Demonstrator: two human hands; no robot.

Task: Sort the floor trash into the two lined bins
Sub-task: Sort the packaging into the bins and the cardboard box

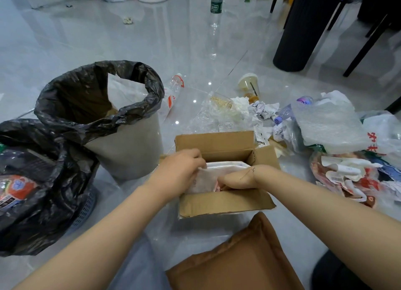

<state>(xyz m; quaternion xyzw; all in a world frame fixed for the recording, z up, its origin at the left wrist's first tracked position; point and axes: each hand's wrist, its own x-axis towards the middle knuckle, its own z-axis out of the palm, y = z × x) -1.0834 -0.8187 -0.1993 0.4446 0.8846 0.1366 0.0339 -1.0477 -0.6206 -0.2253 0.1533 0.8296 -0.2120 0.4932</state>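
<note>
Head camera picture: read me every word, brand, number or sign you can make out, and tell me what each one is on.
Upright bottle, green label: white brand lettering, too blurred to read.
Plastic bag at right: large red characters, partly cut off, not readable.
Torn paper at right: a barcode, digits too small.
Lying bottle: red print, blurred.
Wrapper in the left bin: red and blue logo, unreadable.
Cardboard box: no print visible.

You sat on a glossy grey tile floor (91, 42) that mirrored ceiling lights. A black ribbed pillar (303, 26) and dark chair legs (366, 44) stood at your far right.
</note>
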